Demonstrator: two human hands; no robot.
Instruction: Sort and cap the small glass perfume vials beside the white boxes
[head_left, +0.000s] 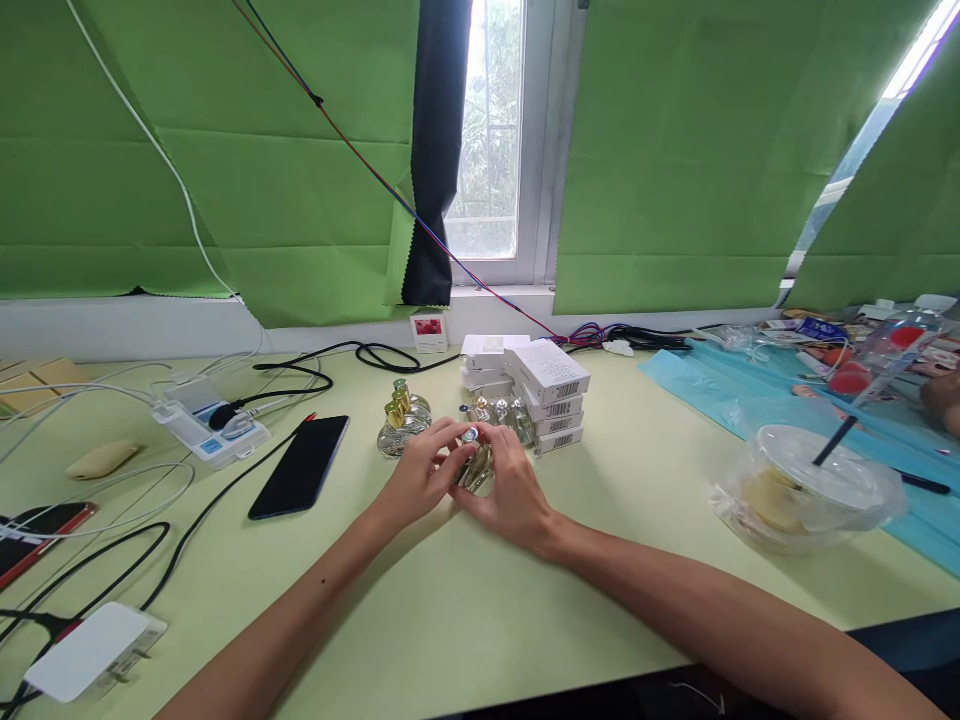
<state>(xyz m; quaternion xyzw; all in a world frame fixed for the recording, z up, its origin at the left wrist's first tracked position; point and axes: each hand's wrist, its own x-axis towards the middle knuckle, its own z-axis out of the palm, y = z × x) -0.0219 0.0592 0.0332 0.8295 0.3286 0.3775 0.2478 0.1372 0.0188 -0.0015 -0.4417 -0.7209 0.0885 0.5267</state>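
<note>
A small glass bottle (475, 470) is gripped between the left hand (426, 464), bent near its silvery top (470, 435), and the right hand (512, 490), curled alongside — forearms (322, 585) slanting inward over the counter (420, 625), near stacked white boxes (553, 385).

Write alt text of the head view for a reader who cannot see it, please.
A person's left hand and right hand hold a glass bottle with a silvery top at a pale table. Gold-topped bottles stand to the left, white boxes are stacked behind to the right, and a dark phone lies farther left.
</note>
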